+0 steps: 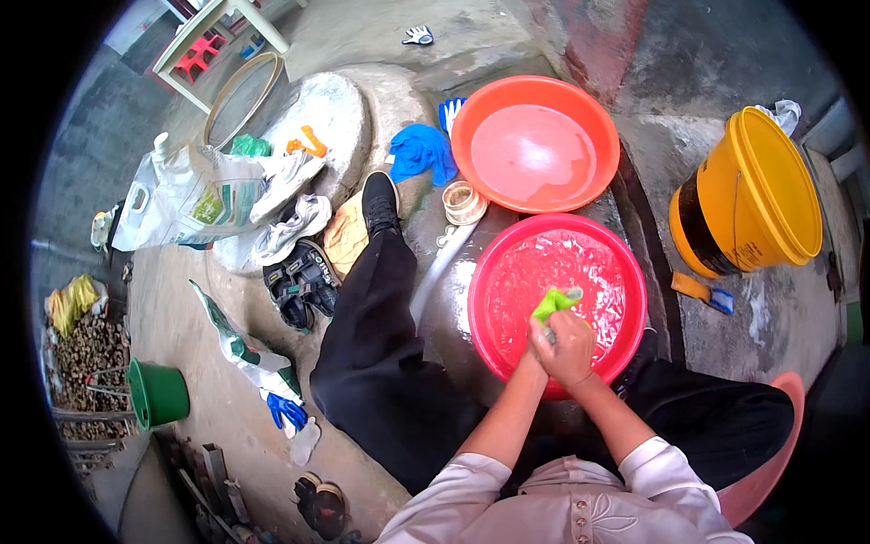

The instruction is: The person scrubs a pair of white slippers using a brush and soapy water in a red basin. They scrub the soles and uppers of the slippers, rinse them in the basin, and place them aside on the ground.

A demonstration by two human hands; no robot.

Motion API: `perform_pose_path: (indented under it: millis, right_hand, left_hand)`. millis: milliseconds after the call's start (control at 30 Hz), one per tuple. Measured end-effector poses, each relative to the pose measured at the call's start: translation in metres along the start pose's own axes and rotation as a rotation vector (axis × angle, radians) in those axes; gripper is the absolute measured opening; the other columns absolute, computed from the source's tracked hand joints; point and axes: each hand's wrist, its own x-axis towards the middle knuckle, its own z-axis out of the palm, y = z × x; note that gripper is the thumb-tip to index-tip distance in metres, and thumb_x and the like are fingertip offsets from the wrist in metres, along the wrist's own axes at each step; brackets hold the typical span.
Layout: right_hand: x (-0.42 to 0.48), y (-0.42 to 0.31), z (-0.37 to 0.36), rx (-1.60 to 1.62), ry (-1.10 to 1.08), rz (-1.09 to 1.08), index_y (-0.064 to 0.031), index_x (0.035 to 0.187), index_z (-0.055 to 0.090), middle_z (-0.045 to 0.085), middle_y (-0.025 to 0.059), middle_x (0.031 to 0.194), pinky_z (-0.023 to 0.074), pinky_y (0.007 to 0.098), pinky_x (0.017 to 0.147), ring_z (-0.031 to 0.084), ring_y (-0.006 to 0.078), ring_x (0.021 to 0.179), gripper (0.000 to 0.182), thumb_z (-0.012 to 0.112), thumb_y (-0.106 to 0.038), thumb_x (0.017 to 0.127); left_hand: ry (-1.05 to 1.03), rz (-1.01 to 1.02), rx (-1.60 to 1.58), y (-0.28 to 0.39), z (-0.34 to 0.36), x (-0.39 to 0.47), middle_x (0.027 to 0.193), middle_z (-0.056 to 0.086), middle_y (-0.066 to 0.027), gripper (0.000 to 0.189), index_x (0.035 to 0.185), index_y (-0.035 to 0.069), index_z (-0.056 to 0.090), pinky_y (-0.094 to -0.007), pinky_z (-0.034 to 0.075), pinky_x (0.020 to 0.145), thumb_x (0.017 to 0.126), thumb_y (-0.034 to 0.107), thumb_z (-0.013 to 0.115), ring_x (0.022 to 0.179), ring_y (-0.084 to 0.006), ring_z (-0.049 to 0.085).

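My left hand (537,341) and my right hand (571,340) are pressed together, fingers closed around a lime-green cloth item (559,301). A whitish end of it sticks out beyond my fingers; whether it is a sock or a glove, I cannot tell. Both hands are over the near part of a pink-red plastic basin (478,299), which holds rippled water. Behind this basin, close against it, stands an orange-red basin (469,163) with liquid in the bottom. My right hand partly covers the left one.
A yellow bucket (714,197) stands right, with a brush (701,292) near it. Leftward lie a blue cloth (421,155), white shoes (293,228), black sandals (299,282) and a plastic jug-like pouch (194,190). A pale pipe (442,265) runs beside my leg. A green bucket (160,393) is far left.
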Motion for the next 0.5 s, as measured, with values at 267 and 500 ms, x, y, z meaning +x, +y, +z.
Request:
perform_pose_path:
  millis: [267,500]
  right_hand:
    - [0.025,0.067,0.007,-0.157,-0.026,0.307,-0.0044,0.079,0.064,0.064,0.021,0.075,0.047,0.048,0.061,0.063,0.0384,0.069,0.032,0.06,-0.035,0.086]
    - [0.002,0.123,0.024,-0.187,-0.077,0.74,-0.0011,0.088,0.061,0.064,0.0264,0.085,0.0454,0.0514,0.074,0.062,0.0433,0.083,0.045,0.049,-0.044,0.092]
  left_hand:
    - [0.375,-0.005,0.074,-0.017,0.034,-0.015,0.097,0.06,-0.0026,0.033,0.117,0.014,0.057,-0.03,0.051,0.063,0.099,0.039,0.044,0.078,-0.0115,0.059]
    - [0.594,0.404,0.649,-0.007,0.003,-0.007,0.096,0.064,-0.0087,0.036,0.107,0.004,0.06,-0.0332,0.047,0.083,0.097,0.038,0.051,0.09,-0.0207,0.062]
